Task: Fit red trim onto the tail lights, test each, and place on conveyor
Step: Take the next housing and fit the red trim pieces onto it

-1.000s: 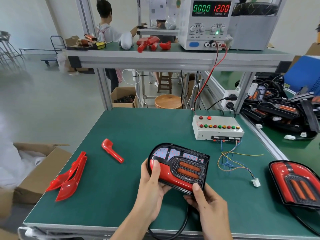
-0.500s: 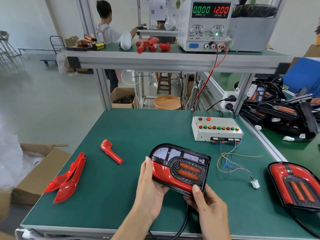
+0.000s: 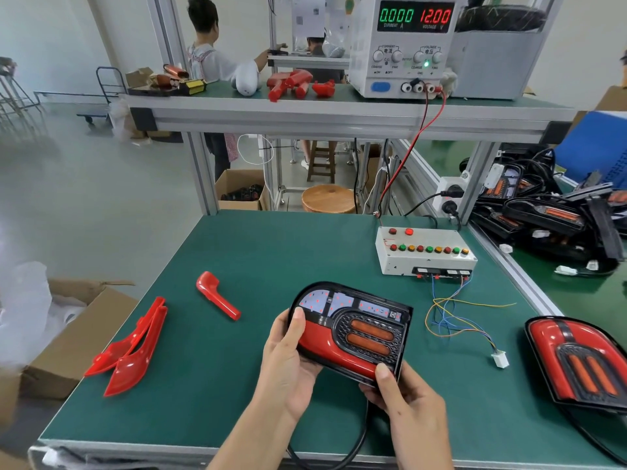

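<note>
I hold a black tail light above the green bench, tilted toward me. A red trim piece sits along its lower left part; its upper section shows a bare circuit board. My left hand grips its left edge, thumb on the front. My right hand grips its lower right corner, thumb on the rim. A black cable hangs from it under my hands. Loose red trim pieces and a shorter red trim lie to the left. A second tail light with red trim fitted lies at the right.
A white test box with coloured buttons stands behind, its wires ending in a white connector. A power supply sits on the shelf above. Several tail lights are piled on the conveyor at right. A cardboard box stands left.
Both hands have shifted slightly on the tail light, the left thumb sliding up its left edge. Nothing else moved.
</note>
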{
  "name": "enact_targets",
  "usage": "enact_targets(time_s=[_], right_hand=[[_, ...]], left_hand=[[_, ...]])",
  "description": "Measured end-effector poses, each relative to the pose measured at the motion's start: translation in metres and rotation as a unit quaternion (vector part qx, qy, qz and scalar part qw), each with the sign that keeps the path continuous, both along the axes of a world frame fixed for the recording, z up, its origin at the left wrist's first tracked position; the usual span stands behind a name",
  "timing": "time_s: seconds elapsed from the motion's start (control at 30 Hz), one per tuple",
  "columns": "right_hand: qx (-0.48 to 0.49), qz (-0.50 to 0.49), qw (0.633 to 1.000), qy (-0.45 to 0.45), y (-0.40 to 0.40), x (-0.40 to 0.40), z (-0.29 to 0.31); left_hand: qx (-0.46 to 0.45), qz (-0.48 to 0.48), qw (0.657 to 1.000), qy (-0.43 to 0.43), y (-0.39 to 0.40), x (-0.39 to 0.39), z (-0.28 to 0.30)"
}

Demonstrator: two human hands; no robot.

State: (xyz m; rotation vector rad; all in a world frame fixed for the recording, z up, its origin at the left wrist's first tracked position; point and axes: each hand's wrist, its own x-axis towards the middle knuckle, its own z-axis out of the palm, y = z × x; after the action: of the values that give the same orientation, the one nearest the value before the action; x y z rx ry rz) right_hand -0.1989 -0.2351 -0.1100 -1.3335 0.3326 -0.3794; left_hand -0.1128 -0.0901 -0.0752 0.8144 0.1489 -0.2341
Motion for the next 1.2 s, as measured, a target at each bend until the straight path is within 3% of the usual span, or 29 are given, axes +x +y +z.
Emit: enact_targets(time_s=[0.2, 0.4, 0.73, 1.0, 1.2], right_hand=[[-0.011, 0.000, 1.000, 0.003, 0.002, 0.000, 0.000], [-0.002, 0.000, 1.000, 0.000, 0.000, 0.001, 0.003], [0.014, 0.055, 0.998, 0.011, -0.004, 0.001, 0.003], [-0.030, 0.061, 0.998, 0.014, -0.004, 0.001, 0.001], [-0.042, 0.075, 0.996, 0.033, -0.009, 0.001, -0.001]], left_hand=[[0.040, 0.017, 0.999, -0.009, -0.002, -0.005, -0.002], [0.073, -0.046, 0.996, 0.001, 0.008, 0.001, 0.002], [0.041, -0.070, 0.996, 0.040, 0.019, 0.007, -0.001], [0.085, -0.033, 0.993, 0.072, 0.013, 0.010, -0.003], [0.060, -0.049, 0.993, 0.086, 0.015, 0.010, 0.000]])
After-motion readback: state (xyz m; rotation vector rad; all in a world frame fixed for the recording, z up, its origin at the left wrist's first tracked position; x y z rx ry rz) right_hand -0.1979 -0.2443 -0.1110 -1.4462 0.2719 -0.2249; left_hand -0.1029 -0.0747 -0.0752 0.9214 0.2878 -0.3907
